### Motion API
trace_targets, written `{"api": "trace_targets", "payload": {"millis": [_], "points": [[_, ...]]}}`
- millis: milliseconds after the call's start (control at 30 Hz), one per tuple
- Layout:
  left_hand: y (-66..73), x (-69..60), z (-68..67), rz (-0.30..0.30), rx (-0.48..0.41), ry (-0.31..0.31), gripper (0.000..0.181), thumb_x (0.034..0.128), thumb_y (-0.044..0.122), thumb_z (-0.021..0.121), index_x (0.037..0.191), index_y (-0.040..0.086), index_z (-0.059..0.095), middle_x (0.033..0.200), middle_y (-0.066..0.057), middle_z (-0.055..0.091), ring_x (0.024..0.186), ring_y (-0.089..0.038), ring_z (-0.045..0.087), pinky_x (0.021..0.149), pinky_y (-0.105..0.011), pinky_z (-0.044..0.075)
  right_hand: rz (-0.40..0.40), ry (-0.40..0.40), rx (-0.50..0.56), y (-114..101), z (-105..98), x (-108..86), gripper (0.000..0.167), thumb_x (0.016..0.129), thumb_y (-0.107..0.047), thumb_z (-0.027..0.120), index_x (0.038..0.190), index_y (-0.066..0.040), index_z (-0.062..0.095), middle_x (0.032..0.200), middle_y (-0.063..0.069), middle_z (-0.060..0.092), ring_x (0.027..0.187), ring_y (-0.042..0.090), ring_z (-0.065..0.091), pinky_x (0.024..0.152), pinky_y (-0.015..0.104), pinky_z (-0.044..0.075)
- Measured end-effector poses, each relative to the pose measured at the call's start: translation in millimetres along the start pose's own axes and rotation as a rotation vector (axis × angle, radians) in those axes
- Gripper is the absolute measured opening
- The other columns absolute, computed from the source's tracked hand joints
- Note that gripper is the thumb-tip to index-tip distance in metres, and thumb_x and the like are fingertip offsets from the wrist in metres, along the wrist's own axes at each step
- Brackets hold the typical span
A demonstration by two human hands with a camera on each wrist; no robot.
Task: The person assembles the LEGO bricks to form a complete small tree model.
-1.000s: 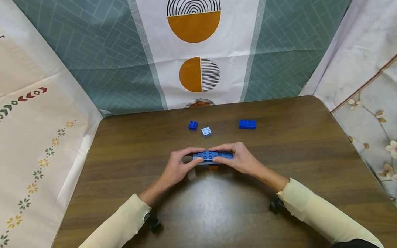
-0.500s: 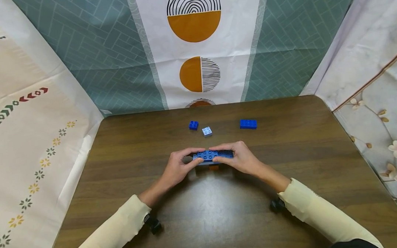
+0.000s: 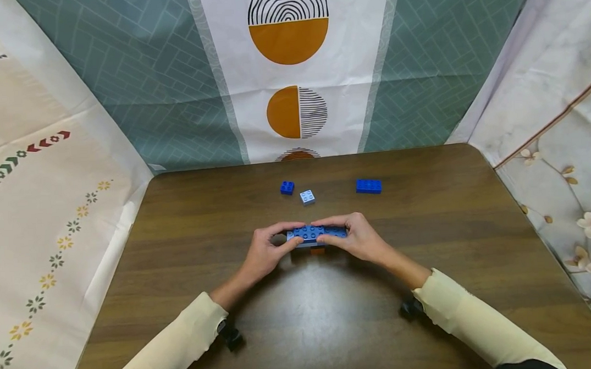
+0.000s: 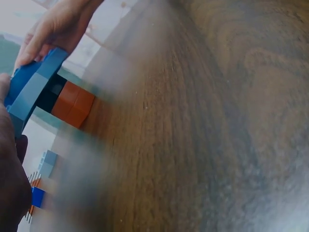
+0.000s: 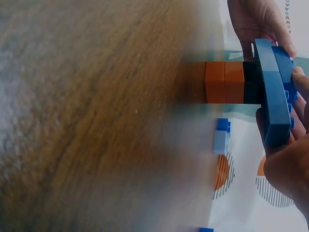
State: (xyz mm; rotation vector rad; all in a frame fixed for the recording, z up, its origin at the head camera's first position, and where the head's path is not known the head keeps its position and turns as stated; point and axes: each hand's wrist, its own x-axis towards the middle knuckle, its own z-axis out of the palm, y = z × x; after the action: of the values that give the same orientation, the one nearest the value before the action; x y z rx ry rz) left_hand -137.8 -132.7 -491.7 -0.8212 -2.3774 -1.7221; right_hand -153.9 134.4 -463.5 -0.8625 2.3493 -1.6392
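Both hands hold a small tower of toy building bricks at the table's middle. At its foot, in the right wrist view, two orange bricks [image 5: 224,82] are stacked under a dark brick [image 5: 252,83]. A wider layer of blue-grey bricks [image 5: 276,104] crosses above, overhanging both sides. On top lies a blue brick [image 3: 309,232] with studs up. My left hand [image 3: 265,252] pinches the left part of the upper layers between thumb and fingers. From the other side, my right hand [image 3: 361,238] pinches the right part. The fingers partly hide the brick ends.
Behind the tower lie a small dark blue brick [image 3: 287,187], a small pale blue brick [image 3: 307,197] and, further right, a longer blue brick [image 3: 368,186]. The wooden table [image 3: 202,210] ends at a patterned cloth [image 3: 173,113] at the back, with cloths along both sides.
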Motion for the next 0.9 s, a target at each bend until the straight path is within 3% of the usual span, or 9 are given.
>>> {"api": "trace_targets", "payload": {"millis": [200, 467, 667, 900], "points": [[-1.5, -0.9, 2.3, 0.0, -0.015, 0.013, 0.032, 0.098, 0.012, 0.079, 0.129, 0.015, 0.077, 0.126, 0.002, 0.076, 0.113, -0.02, 0.072, 0.091, -0.046, 0.06, 0.015, -0.002, 0.013, 0, 0, -0.5, 0.033, 0.096, -0.017, 0.082, 0.128, -0.013, 0.079, 0.123, 0.004, 0.077, 0.108, 0.016, 0.074, 0.089, 0.031, 0.061], [-0.8, -0.1, 2.2, 0.003, 0.031, 0.007, 0.034, 0.0965, 0.015, 0.082, 0.13, 0.016, 0.076, 0.127, 0.004, 0.075, 0.121, -0.018, 0.07, 0.104, -0.041, 0.054, 0.055, -0.039, 0.027, 1, -4, 1.7, 0.034, 0.096, -0.018, 0.083, 0.129, -0.015, 0.078, 0.124, 0.002, 0.076, 0.108, 0.019, 0.073, 0.091, 0.032, 0.059], [2.6, 2.5, 4.3, 0.019, 0.032, -0.011, 0.046, 0.0929, 0.013, 0.085, 0.137, 0.015, 0.07, 0.133, 0.0, 0.073, 0.126, -0.02, 0.067, 0.108, -0.046, 0.051, 0.049, -0.06, 0.026, 2, -8, 5.2, 0.036, 0.095, -0.02, 0.084, 0.13, -0.017, 0.078, 0.125, 0.0, 0.076, 0.11, 0.019, 0.071, 0.091, 0.033, 0.06], [4.6, 5.2, 8.0, 0.016, 0.063, -0.019, 0.044, 0.0939, 0.018, 0.085, 0.135, 0.016, 0.071, 0.132, 0.003, 0.073, 0.124, -0.017, 0.068, 0.106, -0.041, 0.053, 0.019, -0.044, 0.056, 1, -17, 10.5, 0.04, 0.097, -0.015, 0.081, 0.135, -0.006, 0.072, 0.128, 0.003, 0.075, 0.122, 0.025, 0.069, 0.102, 0.046, 0.056]]}}
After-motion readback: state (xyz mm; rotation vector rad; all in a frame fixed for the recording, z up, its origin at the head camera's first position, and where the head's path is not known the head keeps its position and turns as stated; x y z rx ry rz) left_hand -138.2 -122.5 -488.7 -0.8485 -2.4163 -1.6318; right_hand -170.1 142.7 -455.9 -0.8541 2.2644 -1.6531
